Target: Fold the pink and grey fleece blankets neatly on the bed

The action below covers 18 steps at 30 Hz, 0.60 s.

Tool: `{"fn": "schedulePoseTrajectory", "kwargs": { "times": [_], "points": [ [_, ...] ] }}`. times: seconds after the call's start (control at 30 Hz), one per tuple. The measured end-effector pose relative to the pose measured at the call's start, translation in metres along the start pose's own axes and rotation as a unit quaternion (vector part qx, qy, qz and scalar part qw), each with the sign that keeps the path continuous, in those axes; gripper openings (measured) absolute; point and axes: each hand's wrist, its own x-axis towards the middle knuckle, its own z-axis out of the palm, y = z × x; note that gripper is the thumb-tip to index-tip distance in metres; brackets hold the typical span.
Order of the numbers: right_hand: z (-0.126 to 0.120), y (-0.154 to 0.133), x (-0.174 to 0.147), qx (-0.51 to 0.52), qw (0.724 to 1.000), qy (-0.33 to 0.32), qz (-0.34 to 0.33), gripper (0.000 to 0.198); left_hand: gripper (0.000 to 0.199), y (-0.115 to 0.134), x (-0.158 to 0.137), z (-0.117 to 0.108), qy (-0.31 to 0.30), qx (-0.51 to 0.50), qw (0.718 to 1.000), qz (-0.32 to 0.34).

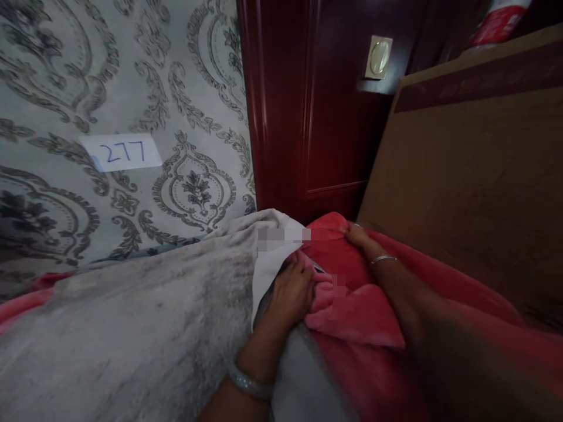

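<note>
A pink-red plush blanket [356,316] lies bunched in front of me, with folds gathered at the middle. My left hand [291,293] has its fingers curled into the pink folds, beside the turned-back pale edge of a grey plush cover [197,299]. Farther off, my right hand [356,233] grips the blanket's far edge near the dark red panel. The fingertips of both hands are partly sunk in cloth. A bracelet circles each wrist.
Patterned wallpaper [197,140] with a paper marked 277 [125,152] rises at the left. Ahead stands a dark red wooden panel [281,105] with a switch [379,57]. A large cardboard box [475,176] borders the right, with a red-and-white container [499,26] above it.
</note>
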Motion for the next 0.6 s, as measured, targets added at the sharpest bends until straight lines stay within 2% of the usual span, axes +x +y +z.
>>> {"fn": "schedulePoseTrajectory", "kwargs": {
  "times": [0.1, 0.17, 0.3, 0.4, 0.5, 0.6],
  "points": [
    [-0.025, 0.03, -0.017, -0.015, 0.999, 0.02, 0.033, 0.045, 0.027, -0.002, 0.003, -0.001, -0.005, -0.011, 1.0, 0.002],
    [-0.043, 0.056, -0.043, -0.035, 0.996, 0.031, 0.079, 0.041, 0.028, -0.003, 0.005, -0.003, 0.003, -0.019, 1.0, 0.007],
    [-0.067, 0.11, -0.12, -0.07, 0.979, 0.058, 0.185, 0.04, 0.027, 0.001, 0.011, -0.012, 0.023, -0.021, 0.999, 0.024],
    [-0.077, 0.141, -0.173, -0.061, 0.964, 0.062, 0.25, 0.04, 0.03, 0.018, 0.013, -0.021, 0.031, -0.07, 0.993, 0.086],
    [-0.087, 0.16, -0.202, -0.021, 0.951, 0.056, 0.304, 0.034, 0.04, 0.043, 0.01, -0.025, -0.019, -0.146, 0.973, 0.178],
    [-0.098, 0.17, -0.211, 0.044, 0.941, 0.07, 0.327, 0.026, 0.064, 0.061, 0.004, -0.022, -0.104, -0.179, 0.961, 0.185]
  ]
}}
